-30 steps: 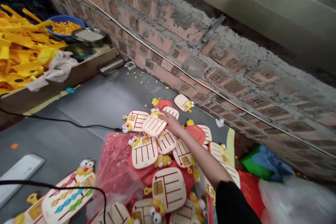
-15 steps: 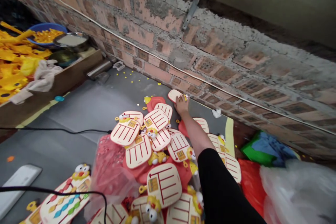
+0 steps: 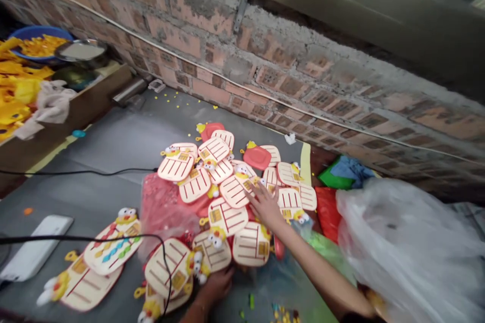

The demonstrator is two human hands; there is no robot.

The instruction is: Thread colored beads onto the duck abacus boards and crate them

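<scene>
Cream toy boards [image 3: 193, 185] with dark red slots and yellow, big-eyed bird heads lie in an overlapping heap on the grey table [image 3: 125, 136]. My right hand [image 3: 265, 205] rests over the right side of the heap with its fingers apart, its fingertips at the edge of one cream board [image 3: 235, 192]. Low in the view, my left hand [image 3: 215, 287] is beside the lower edge of another board [image 3: 214, 252]; its fingers are blurred and partly hidden. A board with coloured bead rows [image 3: 112, 250] lies at the left on a plainer one.
A white phone-like device [image 3: 36, 250] and black cables lie at the left. Yellow parts [image 3: 17, 86] fill a wooden-sided bin beyond. A clear plastic bag [image 3: 405, 242] and a red bag [image 3: 326, 212] are at the right, below the brick wall.
My right hand has come back from the far table edge to the heap; the board it touched there is no longer at that edge. My left hand has come into view. The camera view has shifted.
</scene>
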